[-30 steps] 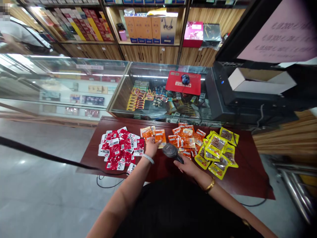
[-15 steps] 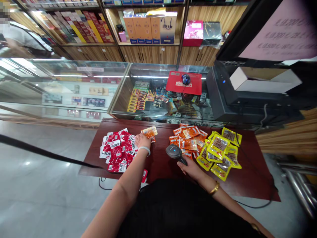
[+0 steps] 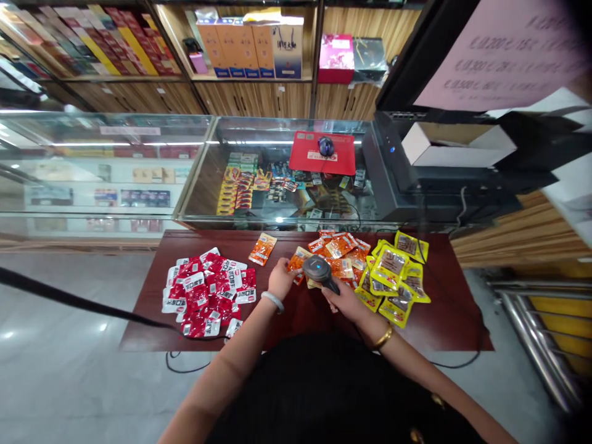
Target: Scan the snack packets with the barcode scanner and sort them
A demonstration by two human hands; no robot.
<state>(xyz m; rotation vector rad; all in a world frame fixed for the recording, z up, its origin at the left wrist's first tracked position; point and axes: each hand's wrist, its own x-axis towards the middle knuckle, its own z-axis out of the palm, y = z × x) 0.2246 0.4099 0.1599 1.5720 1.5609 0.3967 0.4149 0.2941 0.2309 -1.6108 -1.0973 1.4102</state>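
My right hand (image 3: 345, 299) is wrapped round the handle of a dark barcode scanner (image 3: 317, 269). The scanner's head, with a blue light on top, is over the left side of the orange snack packets (image 3: 342, 245). My left hand (image 3: 281, 280) pinches an orange snack packet (image 3: 298, 258) at that pile's left edge, close to the scanner. Farther back lies a single orange packet (image 3: 263, 248), apart from the rest. Red and white packets (image 3: 210, 290) are heaped on the left. Yellow packets (image 3: 392, 269) are piled on the right, partly touching the orange ones.
The packets lie on a dark red-brown table (image 3: 152, 280). Behind it runs a glass display counter (image 3: 197, 185) bearing a red mouse pad (image 3: 300, 154), a mouse (image 3: 325, 146) and a checkout machine (image 3: 393, 179) with a white open box (image 3: 457, 151). A black cable (image 3: 106, 308) crosses the left side.
My left hand has left one orange packet lying by itself and moved right to another at the orange pile. The scanner stays in my right hand. The whole view has shifted.
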